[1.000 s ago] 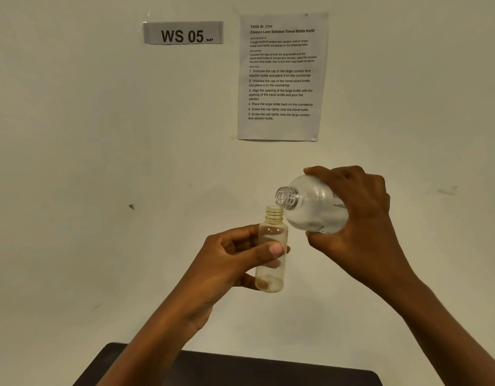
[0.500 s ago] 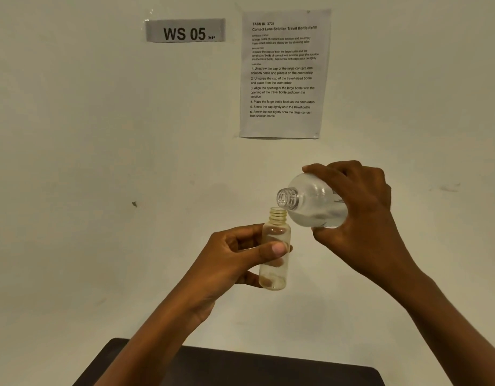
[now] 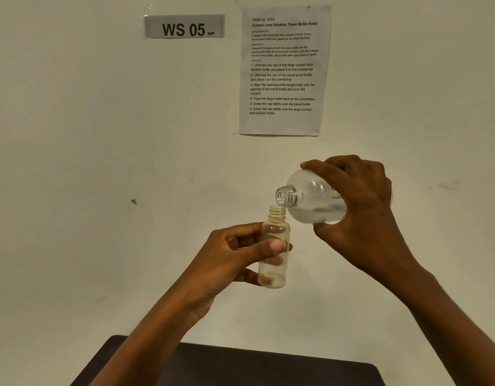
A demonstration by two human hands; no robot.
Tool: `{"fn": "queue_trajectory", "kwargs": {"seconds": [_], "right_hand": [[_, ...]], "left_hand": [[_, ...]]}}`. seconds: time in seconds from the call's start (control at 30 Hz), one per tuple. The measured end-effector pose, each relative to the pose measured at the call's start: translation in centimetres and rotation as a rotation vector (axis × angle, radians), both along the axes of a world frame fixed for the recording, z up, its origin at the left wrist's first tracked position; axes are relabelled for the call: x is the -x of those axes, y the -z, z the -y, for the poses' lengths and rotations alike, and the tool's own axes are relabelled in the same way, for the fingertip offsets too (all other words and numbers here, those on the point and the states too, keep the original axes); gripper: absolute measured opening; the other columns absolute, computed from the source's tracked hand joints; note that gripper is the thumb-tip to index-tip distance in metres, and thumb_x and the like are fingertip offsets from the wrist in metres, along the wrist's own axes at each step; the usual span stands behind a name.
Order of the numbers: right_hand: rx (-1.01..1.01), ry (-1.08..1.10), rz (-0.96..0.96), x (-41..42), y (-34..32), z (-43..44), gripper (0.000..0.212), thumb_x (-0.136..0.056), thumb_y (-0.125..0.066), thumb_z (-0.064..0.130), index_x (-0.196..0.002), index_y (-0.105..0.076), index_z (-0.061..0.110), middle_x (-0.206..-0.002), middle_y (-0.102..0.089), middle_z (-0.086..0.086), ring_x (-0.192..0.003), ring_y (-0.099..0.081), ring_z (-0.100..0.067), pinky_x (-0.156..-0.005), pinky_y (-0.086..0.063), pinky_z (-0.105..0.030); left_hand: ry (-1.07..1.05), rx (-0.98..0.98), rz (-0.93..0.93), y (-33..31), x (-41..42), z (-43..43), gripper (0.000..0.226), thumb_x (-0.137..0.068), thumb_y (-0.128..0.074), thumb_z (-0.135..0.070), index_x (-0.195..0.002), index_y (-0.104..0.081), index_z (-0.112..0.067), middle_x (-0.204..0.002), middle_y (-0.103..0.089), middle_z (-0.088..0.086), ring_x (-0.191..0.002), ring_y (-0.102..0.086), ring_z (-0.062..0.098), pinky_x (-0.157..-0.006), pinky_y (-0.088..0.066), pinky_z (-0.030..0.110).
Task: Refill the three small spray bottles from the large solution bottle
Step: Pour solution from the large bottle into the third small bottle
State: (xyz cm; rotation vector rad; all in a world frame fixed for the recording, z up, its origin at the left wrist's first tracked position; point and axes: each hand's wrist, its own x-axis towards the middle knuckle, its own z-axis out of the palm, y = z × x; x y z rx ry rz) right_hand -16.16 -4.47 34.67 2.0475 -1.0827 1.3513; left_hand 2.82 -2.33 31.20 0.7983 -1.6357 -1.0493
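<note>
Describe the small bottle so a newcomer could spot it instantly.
Below the instruction sheet taped to the wall, the left hand holds the small bottle upright. Unlike the tilted, rounder large bottle in the right hand, it is narrow with a yellowish threaded neck.

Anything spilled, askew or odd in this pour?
Nothing stands out. The right hand tilts the large bottle, its mouth just above the open neck of the small bottle, held upright by the left hand. No spill, damage or stream visible.
</note>
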Motion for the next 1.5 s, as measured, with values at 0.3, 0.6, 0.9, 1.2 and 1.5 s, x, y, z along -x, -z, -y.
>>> {"fn": "queue_trajectory", "kwargs": {"seconds": [0.3,0.6,0.9,1.2,1.5], "right_hand": [[0.021,-0.010,-0.002,0.12,-0.05,0.28,0.066,-0.058,-0.064,0.019,-0.123,-0.054,0.025,-0.115,-0.052,-0.003,-0.109,-0.033,-0.017,-0.088,-0.026,-0.033],[0.031,-0.011,-0.020,0.24,-0.07,0.52,0.068,-0.057,-0.064,0.017,-0.123,-0.052,0.026,-0.114,-0.052,-0.004,-0.108,-0.032,-0.017,-0.087,-0.028,-0.033],[0.040,-0.019,-0.022,0.40,-0.13,0.60,0.069,-0.058,-0.064,0.013,-0.124,-0.052,0.027,-0.115,-0.052,-0.003,-0.110,-0.033,-0.019,-0.088,-0.026,-0.031],[0.023,-0.017,-0.015,0.23,-0.28,0.48,0.067,-0.058,-0.062,0.015,-0.124,-0.054,0.024,-0.116,-0.052,-0.006,-0.111,-0.031,-0.020,-0.089,-0.028,-0.034],[0.023,-0.019,-0.019,0.15,-0.41,0.33,0.066,-0.058,-0.060,0.014,-0.124,-0.055,0.024,-0.115,-0.052,-0.005,-0.112,-0.032,-0.019,-0.090,-0.028,-0.034]], "left_hand": [[0.010,0.009,0.000,-0.03,0.03,0.07,0.035,-0.063,-0.063,-0.037,-0.098,-0.066,-0.032,-0.090,-0.075,-0.009,-0.084,-0.071,0.008,-0.059,-0.055,0.020],[0.017,0.003,-0.001,0.05,0.07,0.17,0.035,-0.064,-0.063,-0.036,-0.099,-0.065,-0.032,-0.089,-0.075,-0.010,-0.084,-0.071,0.008,-0.060,-0.055,0.020],[0.025,0.007,-0.006,-0.05,0.18,0.11,0.034,-0.064,-0.063,-0.035,-0.098,-0.066,-0.031,-0.088,-0.075,-0.009,-0.084,-0.071,0.006,-0.059,-0.054,0.020],[0.019,0.016,0.000,0.00,0.17,0.19,0.035,-0.063,-0.062,-0.037,-0.098,-0.065,-0.032,-0.089,-0.075,-0.011,-0.085,-0.070,0.007,-0.060,-0.055,0.021],[0.026,0.021,-0.004,-0.05,0.06,0.21,0.033,-0.065,-0.063,-0.035,-0.097,-0.066,-0.031,-0.089,-0.075,-0.009,-0.085,-0.071,0.008,-0.060,-0.056,0.022]]}}
